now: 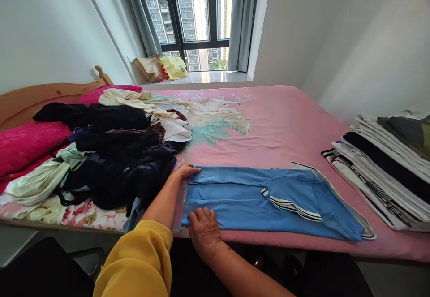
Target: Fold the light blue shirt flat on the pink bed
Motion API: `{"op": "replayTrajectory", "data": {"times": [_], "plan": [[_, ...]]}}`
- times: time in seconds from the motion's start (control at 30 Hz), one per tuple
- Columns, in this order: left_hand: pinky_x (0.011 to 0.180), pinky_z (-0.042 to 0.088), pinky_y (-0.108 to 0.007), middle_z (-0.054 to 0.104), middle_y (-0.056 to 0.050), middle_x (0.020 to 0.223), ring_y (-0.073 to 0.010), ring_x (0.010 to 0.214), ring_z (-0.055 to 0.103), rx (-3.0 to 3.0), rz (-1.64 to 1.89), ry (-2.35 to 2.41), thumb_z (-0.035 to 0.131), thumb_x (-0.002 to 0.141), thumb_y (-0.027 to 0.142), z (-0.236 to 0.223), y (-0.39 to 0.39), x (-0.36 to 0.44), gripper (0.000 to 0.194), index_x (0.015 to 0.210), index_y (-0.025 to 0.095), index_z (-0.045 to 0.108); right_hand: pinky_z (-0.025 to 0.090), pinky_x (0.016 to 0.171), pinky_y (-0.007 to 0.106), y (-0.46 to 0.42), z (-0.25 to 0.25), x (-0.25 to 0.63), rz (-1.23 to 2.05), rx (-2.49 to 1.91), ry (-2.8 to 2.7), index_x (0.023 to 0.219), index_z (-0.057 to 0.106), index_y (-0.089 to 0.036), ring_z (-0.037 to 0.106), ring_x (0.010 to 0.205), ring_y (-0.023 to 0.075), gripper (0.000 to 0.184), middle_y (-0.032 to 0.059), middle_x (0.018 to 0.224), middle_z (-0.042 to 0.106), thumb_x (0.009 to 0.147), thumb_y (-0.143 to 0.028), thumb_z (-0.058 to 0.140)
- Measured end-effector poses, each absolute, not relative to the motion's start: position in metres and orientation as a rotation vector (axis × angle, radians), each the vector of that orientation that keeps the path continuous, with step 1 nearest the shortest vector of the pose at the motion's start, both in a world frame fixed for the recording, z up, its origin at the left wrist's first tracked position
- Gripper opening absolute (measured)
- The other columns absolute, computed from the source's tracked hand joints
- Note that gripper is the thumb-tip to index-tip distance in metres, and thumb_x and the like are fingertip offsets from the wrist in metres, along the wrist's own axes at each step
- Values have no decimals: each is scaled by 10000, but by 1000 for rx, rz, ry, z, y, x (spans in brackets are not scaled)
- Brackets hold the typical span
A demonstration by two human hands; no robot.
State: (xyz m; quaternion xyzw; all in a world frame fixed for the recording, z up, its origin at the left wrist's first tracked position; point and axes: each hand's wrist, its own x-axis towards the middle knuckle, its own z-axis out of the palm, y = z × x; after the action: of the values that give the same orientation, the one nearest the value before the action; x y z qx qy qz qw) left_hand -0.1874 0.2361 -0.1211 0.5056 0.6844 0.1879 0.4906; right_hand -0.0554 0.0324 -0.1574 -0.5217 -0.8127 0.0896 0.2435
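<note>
A blue shirt [235, 198] lies flat in a long folded strip near the bed's front edge. One short sleeve [295, 198] with black-and-white striped trim is turned in on top. Pale, dark-lined edging [336, 189] shows along its right end. At the far left corner of the shirt, my left hand [184, 171] is closed on the edge, thumb on top. My right hand [204, 234] holds the near left corner, its fingers bent over the cloth and its thumb out of sight.
A loose heap of dark clothes [124, 153] lies left of the shirt, beside pink pillows [33, 142]. Stacked folded clothes [386, 167] stand at the right. The pink bedsheet [275, 126] stretches behind. Bags [173, 67] rest on the windowsill.
</note>
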Motion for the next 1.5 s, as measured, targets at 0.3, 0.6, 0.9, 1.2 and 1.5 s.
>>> {"op": "replayTrajectory", "data": {"times": [0.3,0.6,0.9,1.2,1.5], "plan": [[506,422,-225,610,8,573,-128,542,561,1326,422,1573,816,427,456,-122,235,-192,433,671,142,642,256,701,335,31,-159,-52,223,-1354,-2153,942,585,-259,461,800,186,97,15,888,598,857,-254,539],[719,495,-274,636,-61,937,-182,855,623,1591,557,1776,632,650,224,-126,222,-196,480,1117,142,559,282,751,338,28,-157,-47,244,-1340,-2185,1050,565,-278,478,853,186,185,12,979,603,875,-249,515],[1047,320,-372,592,-36,1154,-238,1157,485,2285,498,1587,607,605,135,-115,163,-191,410,997,249,643,296,780,344,27,-159,-46,269,-1322,-2218,1064,563,-261,485,881,195,200,28,1030,602,880,-229,490],[1042,313,-337,617,-36,1179,-210,1159,498,2341,379,1784,538,778,259,-118,176,-193,273,1006,261,688,325,783,337,27,-158,-45,302,-1298,-2201,1143,546,-251,498,887,193,287,41,1029,605,858,-243,518],[971,361,-400,562,-89,1245,-281,1202,462,1998,227,2061,586,757,405,-121,228,-174,435,1168,263,603,332,748,339,26,-159,-45,232,-1307,-2208,1170,537,-279,512,848,194,295,42,1007,613,876,-278,502]]}}
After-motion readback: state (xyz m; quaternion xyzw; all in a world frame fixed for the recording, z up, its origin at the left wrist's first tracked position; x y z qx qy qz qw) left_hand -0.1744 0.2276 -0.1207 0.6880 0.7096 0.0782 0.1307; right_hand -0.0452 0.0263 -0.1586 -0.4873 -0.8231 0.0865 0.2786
